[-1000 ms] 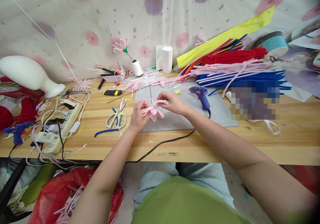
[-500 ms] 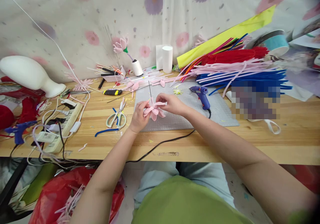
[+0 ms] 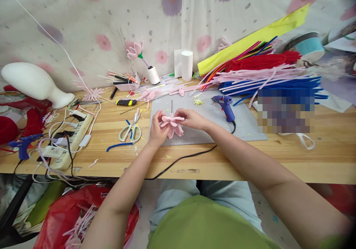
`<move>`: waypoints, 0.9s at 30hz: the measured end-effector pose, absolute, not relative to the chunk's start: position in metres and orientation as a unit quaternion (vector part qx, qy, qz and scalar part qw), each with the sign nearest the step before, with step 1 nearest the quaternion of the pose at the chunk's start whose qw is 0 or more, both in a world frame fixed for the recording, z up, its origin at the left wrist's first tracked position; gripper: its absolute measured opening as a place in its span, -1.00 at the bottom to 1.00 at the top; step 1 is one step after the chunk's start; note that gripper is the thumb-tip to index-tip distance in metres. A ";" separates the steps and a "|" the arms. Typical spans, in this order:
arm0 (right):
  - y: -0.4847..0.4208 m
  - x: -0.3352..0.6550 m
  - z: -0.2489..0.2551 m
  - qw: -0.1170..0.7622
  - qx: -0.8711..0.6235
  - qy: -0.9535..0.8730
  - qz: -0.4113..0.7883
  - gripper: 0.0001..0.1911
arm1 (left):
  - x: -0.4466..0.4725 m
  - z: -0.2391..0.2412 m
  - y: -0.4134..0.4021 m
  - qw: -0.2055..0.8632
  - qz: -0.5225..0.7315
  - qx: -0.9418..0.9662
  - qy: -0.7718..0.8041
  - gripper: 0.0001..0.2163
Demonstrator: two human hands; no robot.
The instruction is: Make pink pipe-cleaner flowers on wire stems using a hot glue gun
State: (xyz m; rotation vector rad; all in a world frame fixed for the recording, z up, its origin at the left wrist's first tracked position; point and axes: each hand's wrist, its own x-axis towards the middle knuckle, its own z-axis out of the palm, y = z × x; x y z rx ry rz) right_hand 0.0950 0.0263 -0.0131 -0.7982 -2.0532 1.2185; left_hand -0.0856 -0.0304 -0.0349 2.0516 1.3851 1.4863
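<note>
A pink pipe-cleaner flower (image 3: 172,126) with a thin dark wire stem sticking up sits between both hands over the grey cutting mat (image 3: 244,125). My left hand (image 3: 156,130) grips the flower from the left and underneath, fingers closed around its base. From the right, my right hand (image 3: 191,118) pinches one of the upper pink petals. A blue glue gun (image 3: 226,106) lies on the mat just right of my right hand.
Scissors (image 3: 130,130) and a blue pipe-cleaner piece (image 3: 118,145) lie left of the mat. A power strip (image 3: 71,139) with tangled cables sits far left. Stacks of pink, red and blue pipe cleaners (image 3: 267,78) fill the back right. A black cord (image 3: 180,159) crosses the table's front edge.
Both hands have lowered the flower slightly toward the mat, and its petals have been pressed flatter. The wire stem now stands more upright.
</note>
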 end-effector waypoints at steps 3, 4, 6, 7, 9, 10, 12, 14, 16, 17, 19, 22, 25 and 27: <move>0.026 0.095 -0.019 0.319 -0.295 -0.760 0.483 -0.74 | -0.084 -0.035 -0.036 0.201 0.492 0.641 0.553 -0.41; 0.025 0.096 -0.020 0.317 -0.291 -0.759 0.488 -0.74 | -0.084 -0.036 -0.038 0.231 0.481 0.624 0.570 -0.42; 0.024 0.096 -0.019 0.308 -0.289 -0.759 0.497 -0.73 | -0.084 -0.037 -0.038 0.295 0.470 0.595 0.582 -0.46; 0.022 0.096 -0.018 0.303 -0.290 -0.760 0.497 -0.73 | -0.084 -0.038 -0.038 0.322 0.473 0.581 0.579 -0.47; 0.020 0.096 -0.016 0.298 -0.297 -0.763 0.490 -0.74 | -0.084 -0.039 -0.036 0.360 0.494 0.551 0.568 -0.48; 0.019 0.095 -0.015 0.298 -0.301 -0.765 0.485 -0.74 | -0.083 -0.038 -0.035 0.373 0.505 0.538 0.562 -0.48; 0.019 0.095 -0.014 0.299 -0.306 -0.767 0.479 -0.75 | -0.081 -0.036 -0.033 0.391 0.520 0.523 0.550 -0.49; 0.021 0.095 -0.013 0.301 -0.306 -0.770 0.472 -0.75 | -0.079 -0.032 -0.030 0.396 0.526 0.519 0.544 -0.52; 0.024 0.095 -0.011 0.302 -0.303 -0.778 0.460 -0.77 | -0.077 -0.026 -0.027 0.390 0.527 0.521 0.547 -0.55; 0.026 0.096 -0.009 0.300 -0.302 -0.783 0.453 -0.77 | -0.076 -0.023 -0.024 0.385 0.526 0.524 0.548 -0.58; 0.030 0.097 -0.004 0.291 -0.300 -0.793 0.444 -0.78 | -0.075 -0.015 -0.019 0.376 0.521 0.536 0.548 -0.66; 0.035 0.099 0.008 0.270 -0.307 -0.806 0.429 -0.76 | -0.075 -0.003 -0.010 0.362 0.503 0.566 0.544 -0.78; 0.037 0.101 0.019 0.254 -0.310 -0.821 0.406 -0.75 | -0.074 0.010 -0.004 0.348 0.489 0.581 0.549 -0.74; 0.037 0.101 0.023 0.259 -0.308 -0.825 0.396 -0.74 | -0.073 0.016 -0.002 0.341 0.490 0.581 0.553 -0.72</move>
